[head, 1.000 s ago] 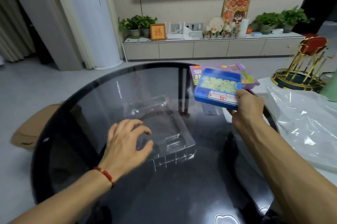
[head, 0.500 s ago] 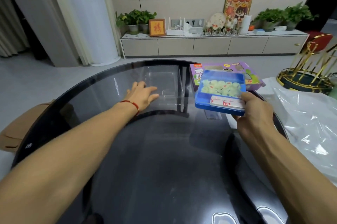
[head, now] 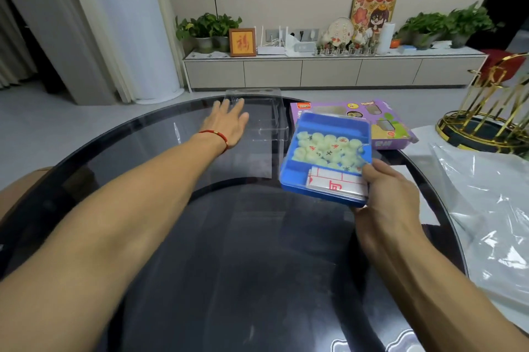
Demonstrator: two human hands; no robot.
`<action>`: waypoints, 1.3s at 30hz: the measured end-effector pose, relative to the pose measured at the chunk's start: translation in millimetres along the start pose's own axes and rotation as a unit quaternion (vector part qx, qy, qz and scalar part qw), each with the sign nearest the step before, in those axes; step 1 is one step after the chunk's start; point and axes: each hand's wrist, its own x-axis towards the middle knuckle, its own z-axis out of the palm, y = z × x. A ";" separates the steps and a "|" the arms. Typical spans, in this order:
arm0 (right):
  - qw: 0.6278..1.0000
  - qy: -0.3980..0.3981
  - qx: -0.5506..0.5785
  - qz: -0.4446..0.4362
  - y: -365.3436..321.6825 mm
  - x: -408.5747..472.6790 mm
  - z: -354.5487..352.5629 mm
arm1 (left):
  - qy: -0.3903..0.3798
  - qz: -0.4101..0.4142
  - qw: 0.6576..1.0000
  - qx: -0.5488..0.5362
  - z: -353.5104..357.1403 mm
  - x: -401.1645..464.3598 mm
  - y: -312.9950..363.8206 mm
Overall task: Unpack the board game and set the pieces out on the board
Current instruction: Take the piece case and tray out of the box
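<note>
My right hand [head: 386,194] grips the near right corner of a blue plastic tray [head: 303,177], held tilted above the dark glass table [head: 229,251]. The tray holds several pale round game pieces [head: 326,148] with red and black characters and a folded paper board [head: 335,184] with red lines. My left hand [head: 229,122] lies stretched out with flat fingers on a clear plastic cover [head: 257,111] at the table's far edge. The purple game box [head: 392,128] lies flat behind the tray.
A crumpled clear plastic bag [head: 486,203] lies on a white surface to the right. A gold wire stand [head: 486,122] rises at the far right. Beyond the table are grey floor and a low TV cabinet [head: 329,71] with plants.
My left hand has pushed the clear plastic cover from the table's middle to its far edge. The right hand keeps the blue tray in about the same place.
</note>
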 end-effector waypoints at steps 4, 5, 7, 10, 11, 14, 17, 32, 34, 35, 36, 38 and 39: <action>0.998 -0.043 -0.035 0.020 3.8 -12.9 11.9 | 0.064 0.055 0.985 -0.151 -35.8 -98.8 26.2; 0.997 -0.059 -0.038 0.033 6.5 -17.9 16.6 | 0.036 0.047 0.972 -0.226 -42.8 -131.2 32.3; 0.993 -0.089 -0.042 0.062 15.5 -29.6 26.9 | -0.078 -0.041 0.896 -0.436 -53.8 -191.3 37.6; 0.977 -0.159 -0.117 0.079 33.9 -46.0 38.4 | -0.134 -0.135 0.777 -0.600 -56.7 -246.6 21.9; 0.964 -0.190 -0.173 0.074 39.0 -51.2 40.3 | -0.117 -0.145 0.784 -0.592 -54.5 -256.2 10.6; 0.899 -0.259 -0.350 0.036 49.6 -61.7 43.1 | -0.102 -0.169 0.839 -0.508 -44.2 -271.3 -25.0; 0.865 -0.271 -0.421 0.032 56.3 -64.3 47.5 | -0.110 -0.179 0.887 -0.412 -38.5 -275.0 -45.3; 0.692 -0.265 -0.671 -0.030 56.8 -51.0 60.6 | -0.073 -0.118 0.954 -0.265 -32.8 -277.6 -33.0; 0.679 -0.264 -0.684 -0.036 55.2 -50.7 63.9 | -0.048 -0.085 0.971 -0.219 -31.7 -277.5 -30.3; 0.674 -0.263 -0.689 -0.039 54.7 -51.2 66.2 | -0.040 -0.070 0.979 -0.187 -30.0 -277.1 -29.1; 0.671 -0.260 -0.693 -0.041 54.7 -51.4 68.2 | -0.039 -0.064 0.984 -0.162 -28.0 -276.6 -28.0; 0.668 -0.254 -0.698 -0.038 55.0 -51.6 71.7 | -0.050 -0.061 0.987 -0.137 -26.6 -276.5 -26.0; 0.668 -0.251 -0.700 -0.032 54.9 -51.8 73.3 | -0.055 -0.059 0.988 -0.129 -27.2 -276.3 -25.3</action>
